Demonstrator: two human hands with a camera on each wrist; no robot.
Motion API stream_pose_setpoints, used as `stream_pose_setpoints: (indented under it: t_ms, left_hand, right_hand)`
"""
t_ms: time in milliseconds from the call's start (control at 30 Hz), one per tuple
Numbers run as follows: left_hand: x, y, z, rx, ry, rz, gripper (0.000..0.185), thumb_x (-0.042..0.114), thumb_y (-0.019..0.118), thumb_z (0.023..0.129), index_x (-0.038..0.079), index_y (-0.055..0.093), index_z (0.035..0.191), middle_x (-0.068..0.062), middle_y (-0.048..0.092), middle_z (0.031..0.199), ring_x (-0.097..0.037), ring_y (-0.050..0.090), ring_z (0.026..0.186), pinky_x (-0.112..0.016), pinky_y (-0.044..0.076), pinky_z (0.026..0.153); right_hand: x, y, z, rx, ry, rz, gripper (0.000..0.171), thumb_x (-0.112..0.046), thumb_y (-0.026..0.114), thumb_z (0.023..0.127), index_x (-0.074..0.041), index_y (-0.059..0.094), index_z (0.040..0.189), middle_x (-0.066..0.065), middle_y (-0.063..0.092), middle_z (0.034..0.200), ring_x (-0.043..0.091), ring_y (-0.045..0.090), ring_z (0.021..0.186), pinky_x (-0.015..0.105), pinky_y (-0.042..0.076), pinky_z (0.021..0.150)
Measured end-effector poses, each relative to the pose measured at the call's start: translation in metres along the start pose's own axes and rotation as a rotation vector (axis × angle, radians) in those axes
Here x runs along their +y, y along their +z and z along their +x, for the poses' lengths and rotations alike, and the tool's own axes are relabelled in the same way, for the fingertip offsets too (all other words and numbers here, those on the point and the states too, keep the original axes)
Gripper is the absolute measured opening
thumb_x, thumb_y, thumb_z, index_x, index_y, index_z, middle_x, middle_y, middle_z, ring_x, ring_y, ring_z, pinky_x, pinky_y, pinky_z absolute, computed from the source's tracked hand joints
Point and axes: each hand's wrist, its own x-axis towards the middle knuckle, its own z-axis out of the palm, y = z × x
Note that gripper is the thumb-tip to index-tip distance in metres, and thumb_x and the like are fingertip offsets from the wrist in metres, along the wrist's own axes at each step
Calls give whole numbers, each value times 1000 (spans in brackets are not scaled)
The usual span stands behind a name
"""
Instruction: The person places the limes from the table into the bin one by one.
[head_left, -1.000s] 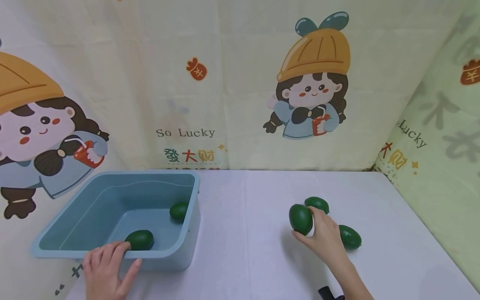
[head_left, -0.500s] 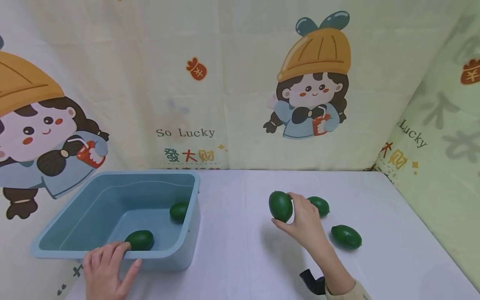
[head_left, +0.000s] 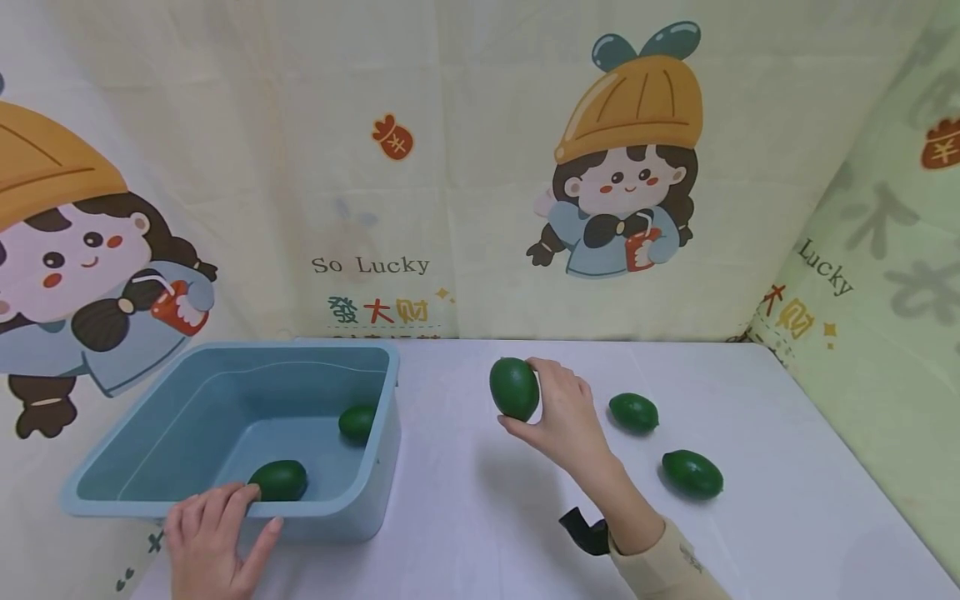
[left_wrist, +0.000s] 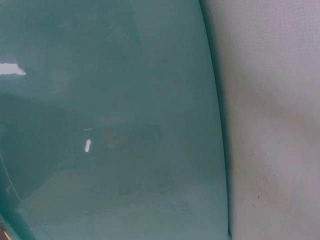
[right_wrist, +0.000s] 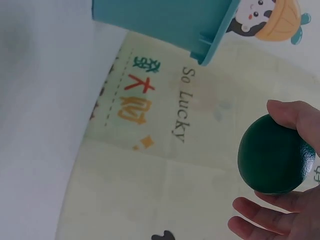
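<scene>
My right hand [head_left: 558, 412] grips a dark green egg-shaped fruit [head_left: 514, 388] above the white table [head_left: 480, 500], between the tub and two more green fruits [head_left: 633, 412] [head_left: 692, 473] lying on the table. The right wrist view shows the held fruit [right_wrist: 274, 155] wrapped by thumb and fingers [right_wrist: 295, 117]. A light blue plastic tub [head_left: 378, 467] stands at the left with two green fruits [head_left: 279, 480] [head_left: 357, 422] inside. My left hand [head_left: 213, 542] rests on the tub's near rim with fingers straight. The left wrist view shows only the tub wall [left_wrist: 110, 120] and the tablecloth.
A cream cartoon-print cloth [head_left: 465, 167] hangs behind the table, and a pale green one [head_left: 885, 275] along the right side. A black wrist strap [head_left: 585, 532] shows on my right forearm.
My right hand has lifted the green fruit from beside the other two and carried it left and up, toward the tub. The left hand has not moved.
</scene>
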Motion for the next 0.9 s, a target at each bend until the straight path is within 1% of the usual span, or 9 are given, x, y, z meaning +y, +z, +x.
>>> stream_pose_setpoints:
  t_ms: [300,600,767,900]
  left_hand:
    - [-1,1,-1,24,17,-17,51,47,47,88,-2,55,93,-19,49,97,-37,36,89,-54,18,83]
    - [1,-1,-1,0,-2,-8,47,45,49,87,-2,55,94,-18,49,97,-36,36,91,-54,17,85]
    - [1,0,-1,17,22,-15,47,44,49,87,-2,55,94,-18,49,97,-37,36,90,-54,17,83]
    - [1,0,0,21,29,-16,48,45,47,88,-2,55,94,-18,48,96,-37,36,89,-54,17,83]
  right_hand:
    - [-25,7,17,-46,-44,28,71,-36,82,62,-5,50,118,6,57,110,23,52,104,49,38,89]
    - [-47,21,36,-100,-85,30,70,-39,79,66,-8,48,120,5,55,113,22,50,107,45,38,89]
    - [-61,28,47,-137,-100,41,71,-40,78,67,-9,46,123,5,53,117,21,47,110,44,37,92]
    - [-72,33,53,-155,-116,39,71,-40,77,68,-9,46,124,4,52,119,20,45,113,43,36,92]
